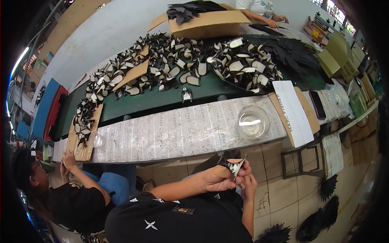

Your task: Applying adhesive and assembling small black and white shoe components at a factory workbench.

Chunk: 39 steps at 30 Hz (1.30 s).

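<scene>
My left hand is closed on a small black-and-white shoe piece with a notched, fringed edge, held up in front of my chest. Close against it, my right hand has its fingers bent in toward the left. What the right fingers grip is hidden behind the left hand. Beyond both hands, a single similar piece stands at the near edge of the green bench. Heaped across that bench are many black pieces with pale soles, and more fill a round dark tray.
A clear round bowl sits on the paper-covered ledge, beside cardboard sheets and a dark phone. At left a co-worker sits close. Another person stands at the far side. Dark fringed bundles lie on the floor.
</scene>
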Available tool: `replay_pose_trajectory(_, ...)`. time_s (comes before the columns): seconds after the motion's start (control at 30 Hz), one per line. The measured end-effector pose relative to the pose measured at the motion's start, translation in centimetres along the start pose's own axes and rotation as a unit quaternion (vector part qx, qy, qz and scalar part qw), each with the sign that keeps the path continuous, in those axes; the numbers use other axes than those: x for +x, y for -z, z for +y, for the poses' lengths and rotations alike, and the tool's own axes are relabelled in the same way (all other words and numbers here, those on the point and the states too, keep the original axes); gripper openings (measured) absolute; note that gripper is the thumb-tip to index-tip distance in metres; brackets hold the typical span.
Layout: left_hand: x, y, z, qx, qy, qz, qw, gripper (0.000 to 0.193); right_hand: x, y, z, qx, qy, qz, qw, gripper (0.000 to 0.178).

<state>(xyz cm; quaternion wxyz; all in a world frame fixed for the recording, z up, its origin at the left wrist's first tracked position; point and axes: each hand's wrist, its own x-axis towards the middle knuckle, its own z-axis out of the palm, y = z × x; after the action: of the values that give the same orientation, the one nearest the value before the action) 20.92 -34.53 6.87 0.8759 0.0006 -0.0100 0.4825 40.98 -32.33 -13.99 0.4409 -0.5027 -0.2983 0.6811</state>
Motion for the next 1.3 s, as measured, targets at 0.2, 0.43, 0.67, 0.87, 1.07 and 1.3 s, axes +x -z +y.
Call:
replay_pose_trajectory(0.2,2.7,-2.0,7.4,0.611,-0.100,0.028,0.785,0.034,2.5,4.1,3.8,0.187,-0.126,-0.009,0.974,0.022)
replay_pose_trajectory(0.43,13.4,-13.4,19.4,0.887,-0.346,-0.013,0.305,0.026,2.3,4.3,3.6,0.239,-0.118,-0.005,0.964,0.021)
replay_pose_trajectory(0.67,27.0,-12.7,30.2,0.865,-0.485,0.112,0.060,0.019,3.1,5.2,3.8,0.258,-0.115,0.003,0.959,0.021)
replay_pose_trajectory(0.87,29.9,-2.0,35.7,0.823,-0.505,0.251,-0.065,0.042,3.6,5.0,4.5,0.266,-0.114,-0.006,0.957,0.021)
replay_pose_trajectory(1.07,31.6,-4.3,33.4,0.907,-0.359,0.217,0.029,0.046,2.5,5.6,4.6,0.258,-0.124,-0.013,0.958,0.018)
replay_pose_trajectory(1.3,33.5,-6.4,37.6,0.919,-0.270,0.278,0.070,0.057,3.5,5.8,4.8,0.254,-0.153,-0.001,0.955,0.023)
